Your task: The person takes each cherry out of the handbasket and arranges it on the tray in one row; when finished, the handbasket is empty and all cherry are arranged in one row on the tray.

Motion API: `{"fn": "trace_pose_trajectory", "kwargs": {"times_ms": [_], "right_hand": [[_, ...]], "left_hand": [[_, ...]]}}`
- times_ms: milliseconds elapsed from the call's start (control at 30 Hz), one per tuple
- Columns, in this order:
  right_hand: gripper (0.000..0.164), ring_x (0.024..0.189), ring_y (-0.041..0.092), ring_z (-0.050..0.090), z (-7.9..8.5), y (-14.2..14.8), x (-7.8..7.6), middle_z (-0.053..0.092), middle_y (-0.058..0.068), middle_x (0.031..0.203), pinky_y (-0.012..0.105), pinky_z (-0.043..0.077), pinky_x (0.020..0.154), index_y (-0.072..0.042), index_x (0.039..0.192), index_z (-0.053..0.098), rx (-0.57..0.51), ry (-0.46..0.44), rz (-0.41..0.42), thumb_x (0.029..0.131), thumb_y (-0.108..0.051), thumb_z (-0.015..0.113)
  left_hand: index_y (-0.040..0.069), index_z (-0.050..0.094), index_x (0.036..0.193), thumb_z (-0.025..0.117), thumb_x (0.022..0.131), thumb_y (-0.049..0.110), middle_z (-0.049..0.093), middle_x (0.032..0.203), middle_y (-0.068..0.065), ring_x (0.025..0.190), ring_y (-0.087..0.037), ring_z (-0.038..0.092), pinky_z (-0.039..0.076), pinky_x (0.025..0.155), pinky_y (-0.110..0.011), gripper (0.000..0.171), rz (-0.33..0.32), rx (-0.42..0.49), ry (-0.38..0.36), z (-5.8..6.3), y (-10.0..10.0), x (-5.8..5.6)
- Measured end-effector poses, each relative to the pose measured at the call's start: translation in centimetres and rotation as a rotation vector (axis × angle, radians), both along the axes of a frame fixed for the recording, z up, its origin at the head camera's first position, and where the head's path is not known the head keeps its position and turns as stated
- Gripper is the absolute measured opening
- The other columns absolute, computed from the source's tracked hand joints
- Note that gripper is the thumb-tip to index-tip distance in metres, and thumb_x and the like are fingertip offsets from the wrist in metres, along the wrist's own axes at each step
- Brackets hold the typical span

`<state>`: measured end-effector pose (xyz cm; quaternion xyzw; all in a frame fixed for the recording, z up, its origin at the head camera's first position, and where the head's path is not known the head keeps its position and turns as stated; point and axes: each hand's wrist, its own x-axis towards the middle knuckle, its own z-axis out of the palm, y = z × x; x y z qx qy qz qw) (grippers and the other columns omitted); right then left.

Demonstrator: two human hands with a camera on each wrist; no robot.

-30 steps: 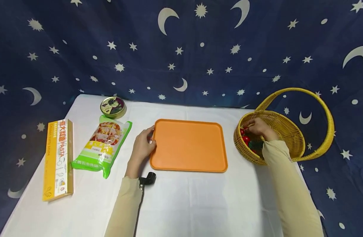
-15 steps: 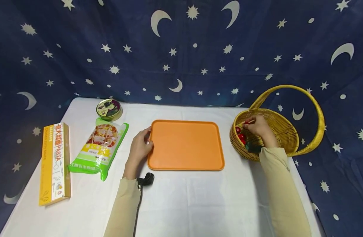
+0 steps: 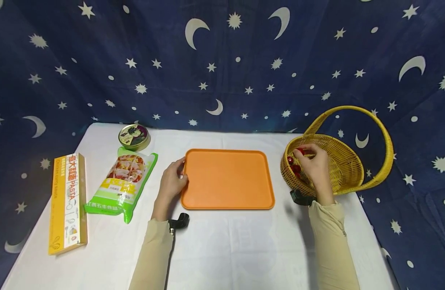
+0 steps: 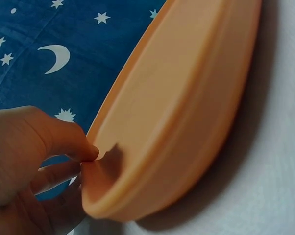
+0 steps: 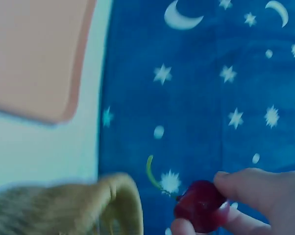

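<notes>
At the left rim of an orange tray (image 3: 227, 179), my left hand (image 3: 171, 182) pinches the edge; the left wrist view has the thumb (image 4: 81, 144) over the rim and fingers beneath. My right hand (image 3: 318, 167) is over the yellow wicker basket (image 3: 344, 155), at its near-left part. Between its thumb and fingers it holds a dark red cherry (image 5: 199, 208) with a curved green stem (image 5: 151, 171). More red fruit (image 3: 296, 169) lies in the basket's left side, partly covered by the hand.
On the left of the white-covered table stand a yellow pasta box (image 3: 67, 201), a green and yellow food bag (image 3: 124, 181) and a round tin (image 3: 134, 136). A tall basket handle (image 3: 388, 145) arches at the right. Dark blue starry cloth (image 3: 222, 80) hangs behind.
My right hand has risen from inside the basket with the cherry, and its wrist has come left and nearer. The left hand keeps its hold on the tray. The head view has shifted slightly.
</notes>
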<state>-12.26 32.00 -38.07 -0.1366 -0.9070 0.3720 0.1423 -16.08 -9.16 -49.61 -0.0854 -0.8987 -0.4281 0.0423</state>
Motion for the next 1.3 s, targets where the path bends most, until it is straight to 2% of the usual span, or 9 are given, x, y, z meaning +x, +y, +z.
{"fn": "trace_pose_trajectory", "kwargs": {"times_ms": [167, 333, 433, 533, 667, 767, 967, 1133, 1300], "right_hand": [[0.033, 0.064, 0.004, 0.061, -0.8, -2.7, 0.5, 0.064, 0.010, 0.098, 0.015, 0.047, 0.054, 0.004, 0.110, 0.062, -0.258, 0.059, -0.018, 0.087, -0.017, 0.073], [0.032, 0.061, -0.001, 0.062, -2.7, -5.7, 0.2, 0.062, 0.018, 0.097, 0.013, 0.048, 0.057, 0.009, 0.112, 0.059, -0.412, 0.117, 0.047, 0.084, -0.002, 0.072], [0.035, 0.066, 0.001, 0.063, -4.2, -7.3, -0.4, 0.060, 0.026, 0.106, 0.013, 0.049, 0.059, 0.010, 0.116, 0.060, -0.433, 0.088, 0.076, 0.085, -0.001, 0.071], [0.034, 0.073, 0.008, 0.066, -5.5, -9.1, -1.1, 0.060, 0.025, 0.110, 0.014, 0.049, 0.060, 0.008, 0.115, 0.064, -0.429, 0.040, 0.072, 0.085, -0.004, 0.072], [0.030, 0.072, 0.030, 0.070, -6.7, -11.4, -2.1, 0.064, 0.021, 0.105, 0.020, 0.050, 0.051, 0.003, 0.111, 0.066, -0.426, 0.005, 0.038, 0.085, -0.010, 0.073], [0.029, 0.070, 0.039, 0.069, -7.3, -13.1, -2.8, 0.065, 0.020, 0.102, 0.023, 0.048, 0.046, 0.000, 0.111, 0.066, -0.425, 0.003, 0.027, 0.085, -0.011, 0.073], [0.028, 0.076, 0.032, 0.070, -8.1, -16.4, -3.8, 0.066, 0.019, 0.104, 0.023, 0.051, 0.053, -0.001, 0.110, 0.066, -0.441, -0.039, 0.047, 0.083, -0.008, 0.072], [0.026, 0.085, 0.034, 0.070, -8.8, -18.9, -4.6, 0.069, 0.022, 0.099, 0.034, 0.057, 0.072, 0.003, 0.107, 0.068, -0.438, -0.019, 0.070, 0.081, -0.002, 0.071], [0.027, 0.085, 0.034, 0.069, -9.2, -21.3, -5.6, 0.069, 0.020, 0.098, 0.041, 0.056, 0.078, 0.002, 0.106, 0.068, -0.418, 0.018, 0.089, 0.080, -0.004, 0.075]], "left_hand": [[0.000, 0.055, 0.138, 0.065, 0.075, -0.002, 0.063, 0.109, -0.019, 0.082, -0.030, 0.052, 0.038, 0.074, -0.040, 0.064, -0.005, 0.008, 0.004, 0.0, 0.2, -0.2], [0.000, 0.056, 0.137, 0.065, 0.075, -0.002, 0.063, 0.103, -0.018, 0.079, -0.029, 0.052, 0.038, 0.073, -0.039, 0.063, -0.007, 0.018, 0.026, 0.1, 0.4, -0.5], [0.000, 0.056, 0.136, 0.064, 0.074, -0.003, 0.063, 0.102, -0.017, 0.079, -0.028, 0.052, 0.039, 0.073, -0.039, 0.062, -0.004, 0.020, 0.031, 0.1, 0.3, -0.6], [0.000, 0.057, 0.136, 0.064, 0.074, -0.004, 0.063, 0.101, -0.016, 0.079, -0.028, 0.053, 0.039, 0.074, -0.038, 0.062, -0.002, 0.022, 0.028, 0.1, 0.2, -0.6], [0.000, 0.057, 0.135, 0.064, 0.073, -0.004, 0.063, 0.098, -0.016, 0.077, -0.027, 0.055, 0.040, 0.074, -0.038, 0.063, -0.004, 0.035, 0.024, 0.3, 0.0, -0.5], [0.000, 0.057, 0.135, 0.064, 0.073, -0.005, 0.062, 0.096, -0.015, 0.076, -0.026, 0.056, 0.040, 0.073, -0.037, 0.063, -0.003, 0.041, 0.024, 0.4, -0.1, -0.4], [0.000, 0.057, 0.135, 0.065, 0.073, -0.004, 0.060, 0.091, -0.014, 0.075, -0.026, 0.054, 0.040, 0.072, -0.037, 0.063, -0.001, 0.025, 0.014, 0.0, -0.2, -0.1], [0.000, 0.057, 0.136, 0.065, 0.073, -0.005, 0.061, 0.093, -0.014, 0.075, -0.026, 0.055, 0.041, 0.073, -0.038, 0.063, -0.011, 0.036, 0.026, -0.4, -0.2, 0.1], [0.001, 0.057, 0.136, 0.065, 0.073, -0.005, 0.062, 0.097, -0.015, 0.076, -0.026, 0.055, 0.041, 0.073, -0.038, 0.064, -0.010, 0.036, 0.033, -0.5, -0.2, 0.1]]}}
